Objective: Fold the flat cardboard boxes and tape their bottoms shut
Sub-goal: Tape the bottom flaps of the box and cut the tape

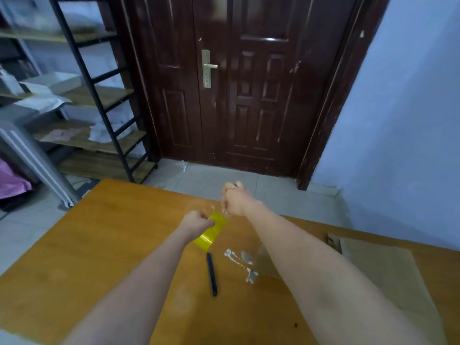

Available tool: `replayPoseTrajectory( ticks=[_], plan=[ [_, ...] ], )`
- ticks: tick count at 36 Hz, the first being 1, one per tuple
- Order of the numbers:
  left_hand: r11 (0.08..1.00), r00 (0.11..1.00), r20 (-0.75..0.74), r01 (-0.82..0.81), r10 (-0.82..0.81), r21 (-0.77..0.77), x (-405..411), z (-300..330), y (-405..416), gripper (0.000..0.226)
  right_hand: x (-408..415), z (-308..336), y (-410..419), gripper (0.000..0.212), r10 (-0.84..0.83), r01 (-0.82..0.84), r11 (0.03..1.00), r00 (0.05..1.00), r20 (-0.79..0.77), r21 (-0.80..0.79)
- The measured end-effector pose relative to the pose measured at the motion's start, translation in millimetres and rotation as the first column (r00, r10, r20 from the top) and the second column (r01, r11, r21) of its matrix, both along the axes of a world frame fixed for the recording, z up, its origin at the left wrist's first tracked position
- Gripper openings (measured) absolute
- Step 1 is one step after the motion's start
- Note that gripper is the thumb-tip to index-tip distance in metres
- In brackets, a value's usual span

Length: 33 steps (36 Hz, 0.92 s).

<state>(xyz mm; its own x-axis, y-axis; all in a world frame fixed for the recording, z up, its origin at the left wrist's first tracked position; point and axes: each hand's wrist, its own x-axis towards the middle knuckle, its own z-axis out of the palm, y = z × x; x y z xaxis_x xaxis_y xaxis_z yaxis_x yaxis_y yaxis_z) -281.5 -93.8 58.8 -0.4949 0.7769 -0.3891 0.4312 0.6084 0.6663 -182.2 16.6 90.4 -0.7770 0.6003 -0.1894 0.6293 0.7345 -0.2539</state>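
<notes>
My left hand point(196, 221) grips a yellow roll of clear tape point(211, 231), held above the orange wooden table point(104, 245). My right hand point(235, 199) is just beyond it, fingers curled and pinching the pulled-out end of the tape, which is clear and hard to make out. Flat brown cardboard point(388, 277) lies on the table at the right, partly under my right forearm.
A dark pen-like tool point(211, 273) lies on the table below the roll, beside crumpled clear tape scraps point(242, 260). Beyond the table is tiled floor, a dark wooden door point(236, 83), a metal shelf rack point(82, 100) at left and a blue wall at right.
</notes>
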Motion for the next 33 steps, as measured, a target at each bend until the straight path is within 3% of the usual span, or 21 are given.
replayPoseTrajectory(
  ticks=[2, 4, 6, 8, 12, 18, 22, 26, 28, 30, 32, 33],
  plan=[
    [0.999, 0.981, 0.190, -0.025, 0.021, 0.020, 7.8, 10.9, 3.8, 0.013, 6.3, 17.6, 2.4, 0.020, 0.024, -0.024, 1.000, 0.999, 0.033, -0.021],
    [1.000, 0.945, 0.327, -0.026, 0.024, 0.001, 13.8, 21.9, 7.4, 0.024, 11.0, 33.7, 3.1, 0.022, 0.079, -0.083, 0.995, 0.994, 0.082, 0.055],
    [0.997, 0.941, 0.337, -0.057, 0.035, 0.055, 17.3, 28.9, 16.5, 0.056, 14.0, 49.4, -0.1, 0.022, 0.149, -0.178, 0.964, 0.977, 0.151, 0.196],
    [0.983, 0.976, 0.218, -0.060, 0.021, 0.176, 21.8, 39.3, 26.8, 0.074, 15.1, 63.9, -4.3, 0.022, 0.192, -0.252, 0.921, 0.957, 0.216, 0.297],
    [0.950, 0.994, -0.031, 0.111, -0.107, 0.290, 40.4, 56.3, 48.3, 0.036, 21.6, 91.6, -6.8, 0.025, 0.183, -0.295, 0.859, 0.940, 0.287, 0.418],
    [0.899, 0.990, -0.122, -0.007, 0.068, 0.438, 59.8, 67.2, 63.9, 0.012, 34.2, 116.5, 2.9, 0.024, 0.134, -0.297, 0.793, 0.937, 0.323, 0.531],
    [0.921, 0.996, -0.077, -0.017, 0.051, 0.389, 72.0, 80.3, 66.2, 0.016, 46.9, 122.9, 4.8, 0.029, 0.132, -0.281, 0.753, 0.950, 0.283, 0.595],
    [0.859, 0.991, 0.122, -0.105, 0.050, 0.501, 80.2, 74.9, 70.1, 0.022, 56.5, 114.6, 13.1, 0.041, 0.146, -0.171, 0.758, 0.985, 0.092, 0.629],
    [0.843, 0.978, 0.201, -0.145, 0.045, 0.518, 80.3, 71.8, 72.8, 0.009, 67.9, 107.7, 21.9, 0.051, 0.030, 0.084, 0.883, 0.972, -0.234, 0.461],
    [0.819, 0.949, 0.307, -0.234, 0.074, 0.524, 78.3, 69.5, 75.9, 0.018, 83.9, 105.0, 29.3, 0.066, -0.261, 0.340, 0.937, 0.831, -0.492, 0.078],
    [0.796, 0.911, 0.395, -0.328, 0.122, 0.509, 79.0, 69.6, 79.0, 0.011, 101.5, 104.1, 35.4, 0.065, -0.509, 0.418, 0.860, 0.699, -0.502, -0.291],
    [0.779, 0.888, 0.436, -0.374, 0.145, 0.503, 81.9, 73.2, 78.7, 0.012, 111.6, 101.8, 37.5, 0.059, -0.568, 0.376, 0.813, 0.684, -0.458, -0.445]
  ],
)
